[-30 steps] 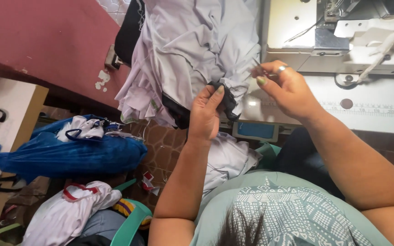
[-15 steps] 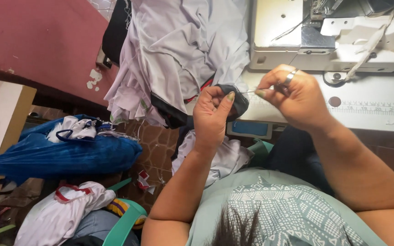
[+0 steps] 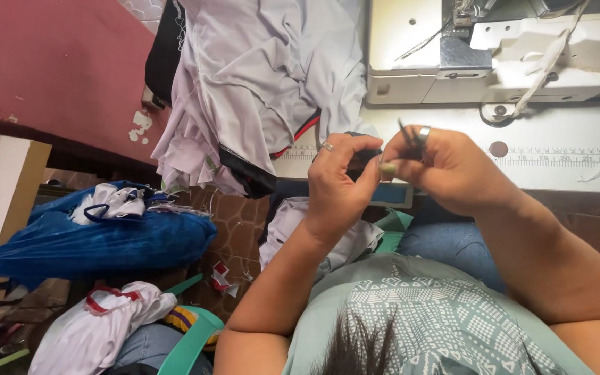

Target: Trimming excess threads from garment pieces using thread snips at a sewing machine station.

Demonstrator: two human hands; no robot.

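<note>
My left hand (image 3: 342, 182), with a ring on one finger, is closed on a small dark piece of fabric (image 3: 361, 157) just in front of my chest. My right hand (image 3: 453, 170) meets it from the right and grips small thread snips (image 3: 411, 135), whose dark blades stick up above the fingers. The fingertips of both hands touch over the front edge of the white sewing table (image 3: 564, 167). Most of the dark piece is hidden inside my left fingers.
A pile of pale lavender-white garments (image 3: 258, 83) hangs over the table's left end. A white sewing machine (image 3: 494, 48) stands behind the hands. On the floor to the left lie a blue plastic bag (image 3: 92, 243), more white clothes (image 3: 98, 326) and a green chair (image 3: 189, 347).
Both hands have come away from the garment pile and moved right and closer to my body, still holding the dark piece and the snips together.
</note>
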